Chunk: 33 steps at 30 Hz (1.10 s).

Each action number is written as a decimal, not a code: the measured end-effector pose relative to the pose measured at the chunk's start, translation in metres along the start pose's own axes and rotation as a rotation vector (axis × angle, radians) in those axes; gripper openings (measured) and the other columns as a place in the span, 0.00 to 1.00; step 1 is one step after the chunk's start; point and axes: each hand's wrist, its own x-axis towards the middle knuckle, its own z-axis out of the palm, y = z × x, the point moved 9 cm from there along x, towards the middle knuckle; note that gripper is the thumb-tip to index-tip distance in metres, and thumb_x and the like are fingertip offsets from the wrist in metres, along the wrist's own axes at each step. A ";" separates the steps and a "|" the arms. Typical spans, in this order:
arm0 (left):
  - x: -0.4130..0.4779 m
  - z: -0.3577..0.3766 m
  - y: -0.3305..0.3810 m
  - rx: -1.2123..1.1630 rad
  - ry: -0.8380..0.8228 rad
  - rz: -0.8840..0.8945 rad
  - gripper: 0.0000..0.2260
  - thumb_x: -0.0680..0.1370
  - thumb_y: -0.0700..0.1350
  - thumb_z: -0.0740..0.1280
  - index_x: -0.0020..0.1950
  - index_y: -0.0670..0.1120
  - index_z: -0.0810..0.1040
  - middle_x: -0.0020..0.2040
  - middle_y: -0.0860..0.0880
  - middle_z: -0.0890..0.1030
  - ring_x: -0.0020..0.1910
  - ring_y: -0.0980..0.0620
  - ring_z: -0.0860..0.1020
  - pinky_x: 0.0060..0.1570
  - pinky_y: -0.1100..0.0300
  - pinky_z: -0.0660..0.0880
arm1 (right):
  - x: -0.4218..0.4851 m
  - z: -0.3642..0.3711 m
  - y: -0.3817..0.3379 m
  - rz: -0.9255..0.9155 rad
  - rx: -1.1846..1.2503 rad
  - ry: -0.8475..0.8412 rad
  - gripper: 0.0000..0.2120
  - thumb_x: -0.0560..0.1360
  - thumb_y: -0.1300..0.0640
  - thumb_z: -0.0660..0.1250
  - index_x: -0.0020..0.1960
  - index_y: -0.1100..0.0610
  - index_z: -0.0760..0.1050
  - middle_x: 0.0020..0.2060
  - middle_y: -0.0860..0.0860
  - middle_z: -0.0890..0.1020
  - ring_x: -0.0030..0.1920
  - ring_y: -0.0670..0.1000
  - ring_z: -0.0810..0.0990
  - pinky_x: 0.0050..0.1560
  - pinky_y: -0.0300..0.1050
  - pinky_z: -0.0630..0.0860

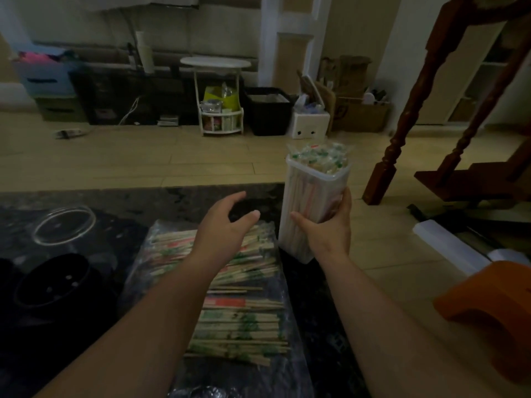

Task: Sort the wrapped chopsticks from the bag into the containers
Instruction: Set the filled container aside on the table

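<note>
A tall clear plastic container [304,193] packed with upright wrapped chopsticks is lifted at the counter's right edge, tilted slightly. My right hand [330,225] grips its lower half from the right side. A clear plastic bag [267,366] lies flat on the dark counter, holding several wrapped chopsticks [241,320] with green and red print. My left hand [224,225] hovers over the bag's far end, fingers relaxed and spread, holding nothing.
A dark stone counter [115,202] carries a clear round lid [64,225] and a black round container [51,280] at left. An orange object [488,311] sits at lower right. Beyond the counter are a wooden floor, a dark wooden post [402,133] and storage bins.
</note>
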 end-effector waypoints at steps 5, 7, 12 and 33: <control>-0.008 0.000 -0.006 0.040 -0.003 -0.011 0.25 0.78 0.56 0.67 0.74 0.55 0.67 0.74 0.54 0.67 0.72 0.51 0.66 0.68 0.49 0.68 | -0.007 0.004 0.005 0.048 -0.022 -0.034 0.60 0.57 0.41 0.82 0.77 0.38 0.46 0.76 0.46 0.64 0.73 0.51 0.66 0.70 0.60 0.69; -0.011 0.000 -0.005 0.039 -0.006 -0.015 0.25 0.78 0.56 0.67 0.74 0.55 0.67 0.74 0.54 0.67 0.72 0.51 0.66 0.65 0.52 0.68 | -0.008 0.005 0.006 0.078 -0.041 -0.042 0.59 0.55 0.39 0.81 0.76 0.40 0.49 0.74 0.47 0.67 0.72 0.52 0.68 0.69 0.61 0.70; -0.024 -0.008 0.001 0.038 -0.027 -0.006 0.25 0.78 0.54 0.67 0.75 0.55 0.67 0.74 0.53 0.66 0.72 0.51 0.65 0.66 0.50 0.68 | -0.019 0.005 0.015 0.252 -0.056 -0.080 0.38 0.66 0.49 0.79 0.70 0.52 0.64 0.66 0.53 0.75 0.66 0.57 0.74 0.65 0.58 0.74; -0.157 -0.157 0.020 0.259 0.293 0.136 0.24 0.76 0.50 0.72 0.71 0.52 0.71 0.63 0.57 0.71 0.61 0.62 0.68 0.58 0.72 0.63 | -0.203 0.041 -0.088 0.191 0.225 -0.361 0.21 0.79 0.60 0.67 0.72 0.55 0.70 0.64 0.47 0.75 0.55 0.40 0.74 0.48 0.30 0.70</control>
